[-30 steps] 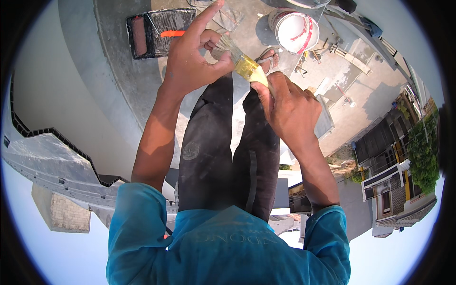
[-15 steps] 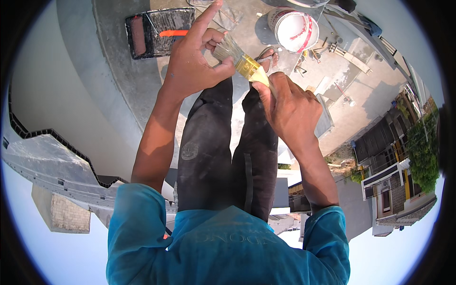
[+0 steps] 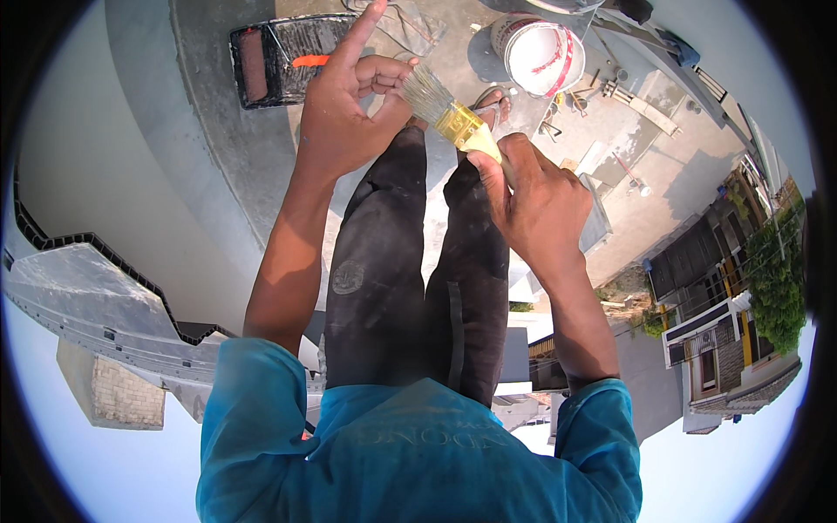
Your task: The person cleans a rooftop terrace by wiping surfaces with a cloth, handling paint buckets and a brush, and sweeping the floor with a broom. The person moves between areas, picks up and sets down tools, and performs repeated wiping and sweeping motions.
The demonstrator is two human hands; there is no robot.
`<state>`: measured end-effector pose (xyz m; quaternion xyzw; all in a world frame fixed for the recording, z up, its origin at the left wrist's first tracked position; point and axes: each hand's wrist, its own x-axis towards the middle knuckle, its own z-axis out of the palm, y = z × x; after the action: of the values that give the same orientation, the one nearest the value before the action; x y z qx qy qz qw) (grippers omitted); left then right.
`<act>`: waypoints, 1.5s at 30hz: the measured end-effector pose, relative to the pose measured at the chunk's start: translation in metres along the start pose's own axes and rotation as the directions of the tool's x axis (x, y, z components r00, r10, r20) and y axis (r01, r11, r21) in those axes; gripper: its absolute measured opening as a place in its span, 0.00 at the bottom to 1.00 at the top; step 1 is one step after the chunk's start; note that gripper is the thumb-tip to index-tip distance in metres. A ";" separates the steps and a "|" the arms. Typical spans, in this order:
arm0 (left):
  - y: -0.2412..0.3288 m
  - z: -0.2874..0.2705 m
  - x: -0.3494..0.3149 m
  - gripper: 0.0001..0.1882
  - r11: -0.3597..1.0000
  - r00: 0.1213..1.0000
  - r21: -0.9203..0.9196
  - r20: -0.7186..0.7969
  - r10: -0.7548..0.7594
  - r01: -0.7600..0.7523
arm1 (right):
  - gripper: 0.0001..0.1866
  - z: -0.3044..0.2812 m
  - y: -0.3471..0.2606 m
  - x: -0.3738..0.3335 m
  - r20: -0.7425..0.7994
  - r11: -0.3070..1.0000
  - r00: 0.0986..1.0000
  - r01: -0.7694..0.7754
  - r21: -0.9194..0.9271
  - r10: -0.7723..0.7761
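Right fingers [image 3: 520,160] closed around paintbrush handle [image 3: 484,144]

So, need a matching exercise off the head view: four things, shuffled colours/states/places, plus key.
Things
1. paintbrush
2. bucket
3. shallow tray
4. left hand

Places, colours, states
A. Index finger stretched out, pointing away from the body
B. White, with red markings
C. Held by its handle in the right hand
D. Black, at the picture's upper left

Pairs: 1-C, 2-B, 3-D, 4-A
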<state>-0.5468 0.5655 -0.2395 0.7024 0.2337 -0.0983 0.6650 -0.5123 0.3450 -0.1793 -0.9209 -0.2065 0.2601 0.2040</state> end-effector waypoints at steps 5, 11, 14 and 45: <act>-0.006 0.008 -0.003 0.43 0.986 1.000 -0.167 0.003 -0.018 0.018 | 0.18 0.001 -0.001 0.001 0.043 1.000 0.999 0.012 -0.003 -0.012; -0.005 0.007 -0.007 0.42 0.993 0.996 -0.102 0.072 -0.053 0.060 | 0.17 0.008 0.001 0.000 0.017 0.989 0.992 -0.123 0.078 0.122; -0.006 0.006 -0.004 0.41 0.998 0.996 -0.043 0.075 -0.047 0.050 | 0.17 0.008 0.000 0.002 0.041 0.992 0.993 -0.110 0.057 0.108; -0.013 0.013 0.000 0.43 0.895 0.946 0.321 0.014 0.323 -0.311 | 0.17 0.011 -0.003 0.000 0.038 0.998 0.998 -0.058 0.006 0.057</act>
<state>-0.5507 0.5524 -0.2527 0.8310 0.1104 -0.0111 0.5451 -0.5192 0.3504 -0.1865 -0.9206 -0.1828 0.2841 0.1957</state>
